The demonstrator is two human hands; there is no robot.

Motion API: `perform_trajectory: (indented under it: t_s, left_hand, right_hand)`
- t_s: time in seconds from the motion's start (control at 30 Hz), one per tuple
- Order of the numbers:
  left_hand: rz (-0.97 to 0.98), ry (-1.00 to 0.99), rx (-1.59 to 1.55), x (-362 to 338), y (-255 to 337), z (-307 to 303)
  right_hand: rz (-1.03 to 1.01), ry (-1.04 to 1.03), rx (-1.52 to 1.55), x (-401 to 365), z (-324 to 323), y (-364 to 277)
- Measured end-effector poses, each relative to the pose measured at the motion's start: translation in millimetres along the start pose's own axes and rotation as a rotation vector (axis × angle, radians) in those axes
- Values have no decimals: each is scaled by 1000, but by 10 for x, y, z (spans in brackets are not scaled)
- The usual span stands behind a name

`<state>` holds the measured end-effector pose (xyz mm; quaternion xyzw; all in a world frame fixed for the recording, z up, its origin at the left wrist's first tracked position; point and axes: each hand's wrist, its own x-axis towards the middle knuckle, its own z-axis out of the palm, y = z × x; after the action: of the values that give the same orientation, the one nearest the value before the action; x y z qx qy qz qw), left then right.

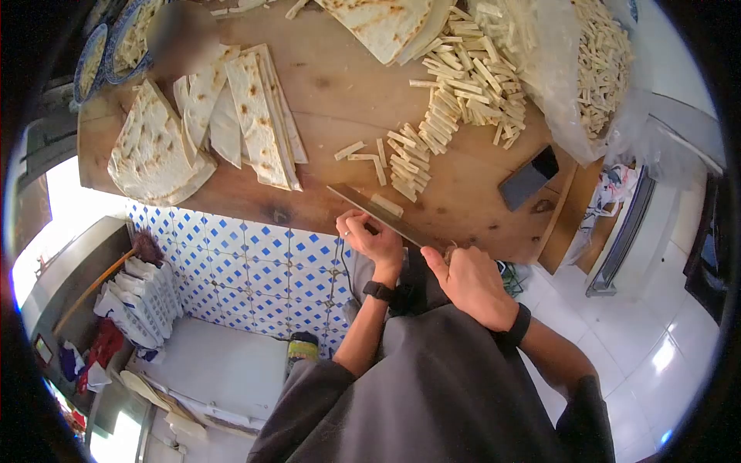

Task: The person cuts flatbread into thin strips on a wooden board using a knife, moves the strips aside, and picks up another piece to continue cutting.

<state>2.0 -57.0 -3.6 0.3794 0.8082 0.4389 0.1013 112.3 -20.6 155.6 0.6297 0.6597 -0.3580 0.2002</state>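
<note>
My right hand (475,285) is closed around the handle of a kitchen knife (370,208), whose broad blade slants up and left at the table's near edge. My left hand (374,243) is curled against the near side of the blade; what its fingers hold, if anything, is hidden. Just beyond the blade lies a short cut piece of flatbread (387,204). A row of cut flatbread strips (409,162) leads away to a larger heap (471,77). Folded, browned flatbread wedges (258,116) lie to the left, with another flatbread stack (386,27) at the far side.
A clear plastic bag (602,69) full of cut strips stands at the far right. A phone (529,177) lies on the wooden table (332,100). Blue-patterned bowls (127,42) sit far left. Below the table are blue-and-white tiles (231,255) and a white chest (224,363).
</note>
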Motion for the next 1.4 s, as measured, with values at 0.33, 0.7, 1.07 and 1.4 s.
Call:
perform_trajectory:
  t_s: [0.33, 0.7, 1.07, 1.4]
  left_hand:
    - [-27, 16, 8, -30, -36, 17]
    - [-27, 16, -19, -60, -61, 34]
    - [50, 102, 16, -53, 23, 29]
    - [-126, 111, 124, -213, 213, 327]
  right_hand:
    - [-201, 220, 34, 431, 364, -76]
    - [-277, 352, 210, 549, 643, 82]
    - [-69, 335, 319, 89, 464, 861]
    - [-130, 323, 220, -236, 342, 780]
